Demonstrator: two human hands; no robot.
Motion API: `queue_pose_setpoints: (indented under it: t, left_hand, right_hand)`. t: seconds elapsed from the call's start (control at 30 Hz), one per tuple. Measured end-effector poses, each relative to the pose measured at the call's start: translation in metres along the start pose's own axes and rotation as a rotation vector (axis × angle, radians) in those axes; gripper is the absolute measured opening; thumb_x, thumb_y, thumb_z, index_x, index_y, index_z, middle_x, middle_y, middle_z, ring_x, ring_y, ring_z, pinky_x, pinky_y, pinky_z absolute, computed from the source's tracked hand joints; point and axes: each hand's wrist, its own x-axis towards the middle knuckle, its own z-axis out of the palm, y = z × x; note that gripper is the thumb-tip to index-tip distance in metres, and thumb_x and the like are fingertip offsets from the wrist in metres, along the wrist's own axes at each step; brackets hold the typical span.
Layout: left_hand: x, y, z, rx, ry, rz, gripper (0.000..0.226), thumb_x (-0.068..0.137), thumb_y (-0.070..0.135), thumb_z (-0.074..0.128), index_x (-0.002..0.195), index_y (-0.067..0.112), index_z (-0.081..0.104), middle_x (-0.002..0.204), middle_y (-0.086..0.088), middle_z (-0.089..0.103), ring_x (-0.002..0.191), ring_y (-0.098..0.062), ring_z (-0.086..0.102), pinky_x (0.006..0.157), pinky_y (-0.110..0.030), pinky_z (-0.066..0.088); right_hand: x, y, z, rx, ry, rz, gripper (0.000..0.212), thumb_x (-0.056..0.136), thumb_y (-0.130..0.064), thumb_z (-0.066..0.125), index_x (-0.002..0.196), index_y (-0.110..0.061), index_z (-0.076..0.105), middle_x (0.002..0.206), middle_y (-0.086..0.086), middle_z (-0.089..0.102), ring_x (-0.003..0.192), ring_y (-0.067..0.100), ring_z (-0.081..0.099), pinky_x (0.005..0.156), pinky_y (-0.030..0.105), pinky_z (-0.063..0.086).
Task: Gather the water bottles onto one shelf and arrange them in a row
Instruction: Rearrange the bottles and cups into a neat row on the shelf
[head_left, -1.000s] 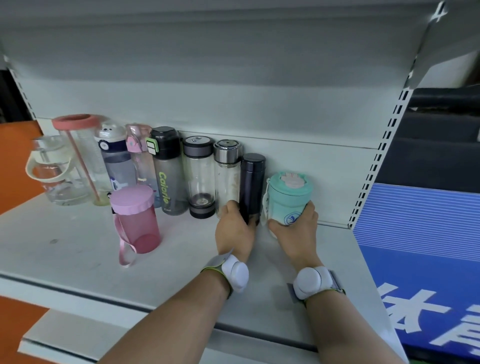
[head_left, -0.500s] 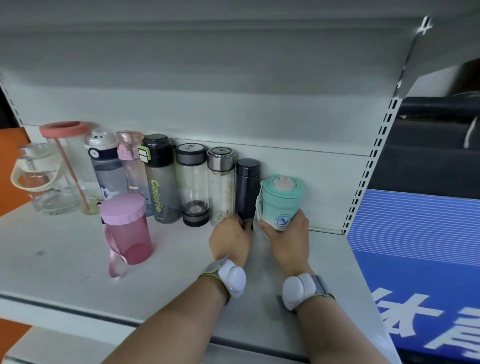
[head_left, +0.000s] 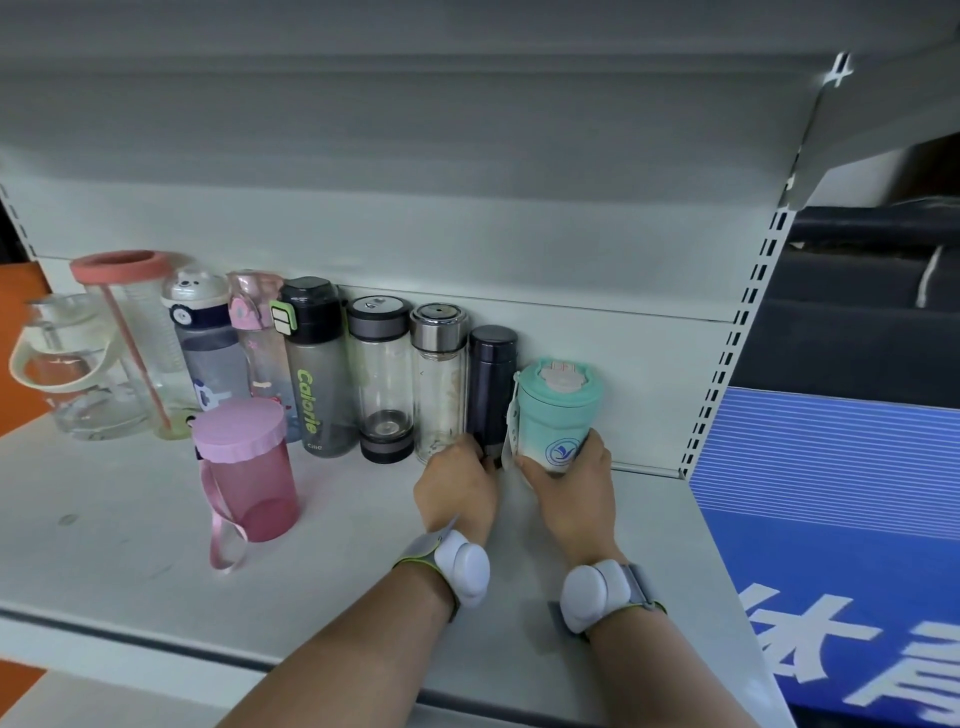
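Observation:
Several bottles stand in a row against the back wall of a grey shelf (head_left: 130, 561). At the row's right end, my right hand (head_left: 576, 483) grips the base of a teal cup (head_left: 556, 410) with a pink-white lid. Beside it my left hand (head_left: 457, 483) holds the bottom of a slim dark bottle (head_left: 491, 384). Leftwards stand two clear glass bottles (head_left: 439, 384), a grey "Calorie" bottle (head_left: 317, 384), a pink-capped bottle (head_left: 257, 332), a bear-lid bottle (head_left: 208, 343), a tall red-rimmed tumbler (head_left: 130, 322) and a clear handled jug (head_left: 62, 374). A pink cup (head_left: 244, 467) with a strap stands alone in front.
An upper shelf overhangs the row. A slotted upright (head_left: 737, 353) closes the shelf's right side, with a blue sign (head_left: 841, 545) beyond it. The shelf's front edge runs across the bottom, a lower shelf below it at the left.
The teal cup has slid left, close against the dark bottle, with both hands still at the two bases. The camera view shifted slightly.

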Motion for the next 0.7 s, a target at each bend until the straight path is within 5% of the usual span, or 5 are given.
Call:
queue_pose_setpoints:
  t: [0.57,0.7]
  left_hand:
    - [0.0021,0.0022,0.0033,0.044,-0.004,-0.002,0.018,0.090,0.031,0.048,0.100,0.019,0.056,0.094,-0.005,0.066,0.089,-0.027,0.063,0.066,-0.031,0.043]
    - [-0.0031,0.0024,-0.0039,-0.046,-0.007,-0.004,0.017,0.089,0.034,0.050,0.096,0.020,0.058,0.092,-0.004,0.067,0.087,-0.028,0.063,0.065,-0.029,0.041]
  right_hand:
    - [0.0008,0.0007,0.0029,-0.036,0.027,-0.002,0.080,0.070,-0.043,0.082,0.130,-0.011,0.041,0.124,0.009,0.047,0.117,0.031,0.050,0.085,0.038,0.048]
    - [-0.0022,-0.0086,-0.0031,0.046,0.138,0.017,0.099,0.068,-0.048,0.084,0.143,-0.008,0.033,0.136,0.011,0.039,0.129,0.030,0.038,0.100,0.040,0.042]
